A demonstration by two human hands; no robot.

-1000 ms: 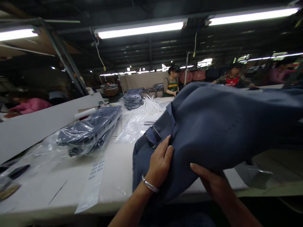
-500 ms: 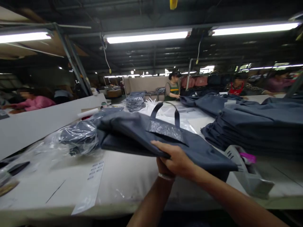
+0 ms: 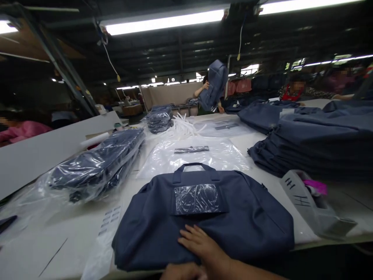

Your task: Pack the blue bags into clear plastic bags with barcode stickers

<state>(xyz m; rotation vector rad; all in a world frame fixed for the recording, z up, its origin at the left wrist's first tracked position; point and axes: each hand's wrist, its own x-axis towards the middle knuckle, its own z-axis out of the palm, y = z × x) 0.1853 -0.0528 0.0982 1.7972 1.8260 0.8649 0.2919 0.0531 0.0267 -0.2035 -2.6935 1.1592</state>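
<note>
A dark blue duffel bag (image 3: 241,217) lies flat in front of me, its carry handle (image 3: 196,166) at the far side. A clear pocket (image 3: 198,199) is set in its upper face. My right hand (image 3: 201,245) rests on the bag below this pocket, fingers spread. At the bottom edge of the view, my left hand (image 3: 183,271) is curled against the bag's near edge; what its fingers close on is hidden. Just beyond the bag lies a clear plastic bag (image 3: 163,155) with a dark strip on it.
Plastic-wrapped dark bags (image 3: 96,159) lie to the left. A tall stack of blue bags (image 3: 317,149) and a grey bin (image 3: 309,212) stand to the right. White strips (image 3: 185,126) are heaped farther back. Across the table, a co-worker's hand (image 3: 205,84) holds up a blue bag (image 3: 215,83).
The duffel bag has come down from a tilted hold to lie flat, nearer me. My right hand has opened onto its top; my left has moved lower. Across the table, a co-worker has raised a bag.
</note>
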